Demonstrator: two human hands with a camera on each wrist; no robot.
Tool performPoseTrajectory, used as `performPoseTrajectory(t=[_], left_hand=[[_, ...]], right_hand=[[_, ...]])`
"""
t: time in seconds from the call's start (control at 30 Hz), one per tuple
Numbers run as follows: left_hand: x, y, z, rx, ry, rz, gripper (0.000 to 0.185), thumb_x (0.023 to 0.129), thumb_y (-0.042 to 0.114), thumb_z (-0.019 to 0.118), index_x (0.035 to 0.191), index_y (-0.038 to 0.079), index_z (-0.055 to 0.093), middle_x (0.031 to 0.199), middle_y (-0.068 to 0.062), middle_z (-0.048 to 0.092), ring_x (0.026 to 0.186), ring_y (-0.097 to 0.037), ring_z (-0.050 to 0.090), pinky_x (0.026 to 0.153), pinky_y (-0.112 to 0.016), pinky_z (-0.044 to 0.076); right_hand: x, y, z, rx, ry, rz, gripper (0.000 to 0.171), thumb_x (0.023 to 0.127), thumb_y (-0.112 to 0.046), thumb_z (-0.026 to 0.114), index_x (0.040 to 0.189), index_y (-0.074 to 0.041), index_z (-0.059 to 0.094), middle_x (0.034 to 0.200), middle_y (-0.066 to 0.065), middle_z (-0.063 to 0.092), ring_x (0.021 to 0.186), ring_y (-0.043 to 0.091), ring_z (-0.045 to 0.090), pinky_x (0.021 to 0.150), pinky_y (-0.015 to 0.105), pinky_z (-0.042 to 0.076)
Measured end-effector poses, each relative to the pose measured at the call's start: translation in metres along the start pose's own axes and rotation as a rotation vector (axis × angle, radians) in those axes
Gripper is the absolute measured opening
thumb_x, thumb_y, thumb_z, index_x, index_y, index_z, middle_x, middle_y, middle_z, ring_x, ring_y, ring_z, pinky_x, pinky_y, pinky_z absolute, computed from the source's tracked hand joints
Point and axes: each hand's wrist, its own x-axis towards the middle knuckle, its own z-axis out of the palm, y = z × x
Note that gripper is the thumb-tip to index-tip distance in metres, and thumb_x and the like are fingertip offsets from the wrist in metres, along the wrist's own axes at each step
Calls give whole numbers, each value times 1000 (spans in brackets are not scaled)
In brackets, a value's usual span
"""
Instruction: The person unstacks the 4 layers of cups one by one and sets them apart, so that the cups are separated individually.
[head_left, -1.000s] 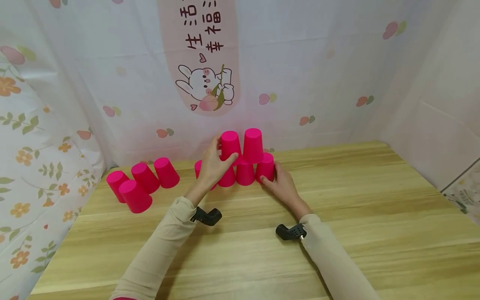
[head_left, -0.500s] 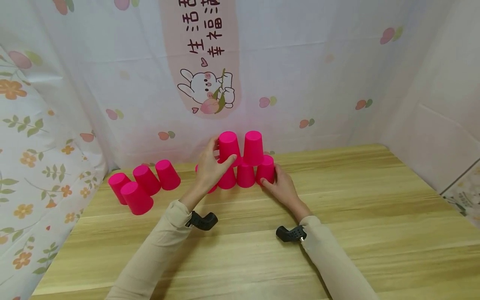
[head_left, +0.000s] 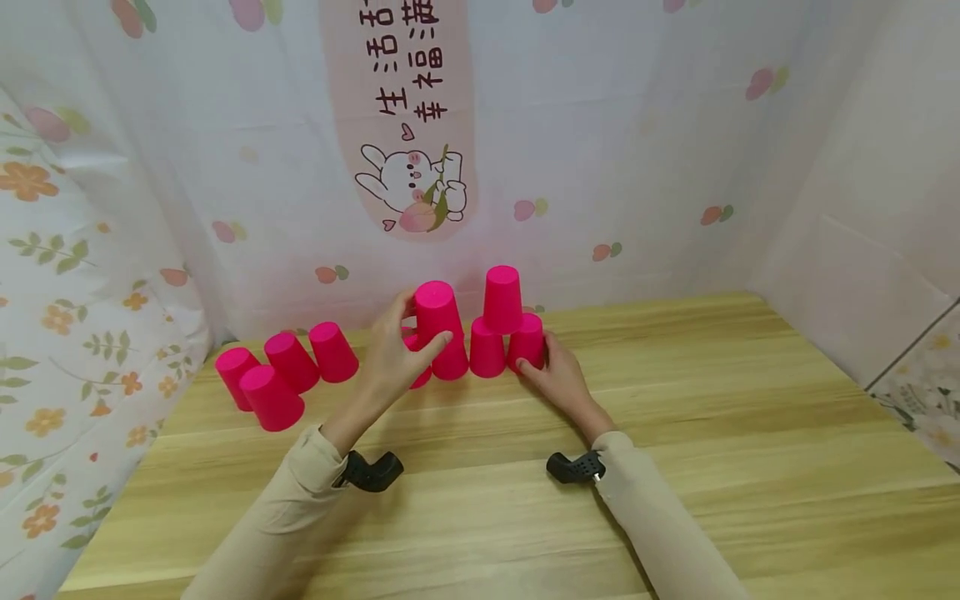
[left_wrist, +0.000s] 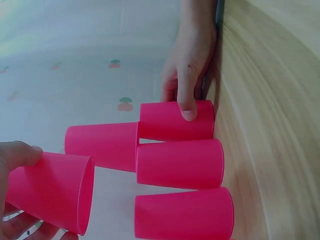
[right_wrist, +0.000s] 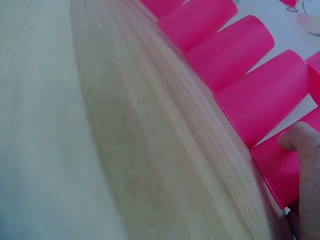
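My left hand [head_left: 392, 357] holds an upside-down pink cup [head_left: 435, 310] between thumb and fingers, above the left part of a row of several pink cups. In the left wrist view this held cup [left_wrist: 55, 192] is tilted, with a gap between its rim and the row. My right hand [head_left: 561, 382] grips the rightmost cup [head_left: 528, 335] of the row, its thumb on the near side. One upper cup [head_left: 502, 296] stands across that cup and its neighbour [head_left: 487, 350]. The row's left end is partly hidden behind my left hand.
Several more upside-down pink cups [head_left: 272, 400] stand grouped at the left of the wooden table [head_left: 480, 517]. Just behind the row hangs a white printed curtain [head_left: 645, 167]. A black wrist camera mount [head_left: 375, 472] sticks out from the left sleeve.
My left hand has shifted left and slightly down in the head view with its cup, widening the gap to the other upper cup. The right hand keeps its grip on the end cup.
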Motion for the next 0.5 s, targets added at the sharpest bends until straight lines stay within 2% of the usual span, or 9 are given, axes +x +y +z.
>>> performPoseTrajectory(t=[0.23,0.5], left_hand=[[-23,4,-19,19,32,0,63,74,11,77,127,0,46,114,-12,58,100,-26,56,76,-45,53],[-44,8,-55,83,76,-38,63,73,10,79,127,1,48,109,-11,60,95,-25,59,76,-43,53]], right_hand=[[-5,1,1,-11,2,11,57,83,-21,66,127,5,42,113,20,58,99,32,57,85,44,47],[-3,1,2,2,18,-6,56,83,-21,65,127,5,43,112,20,58,98,32,58,84,44,48]])
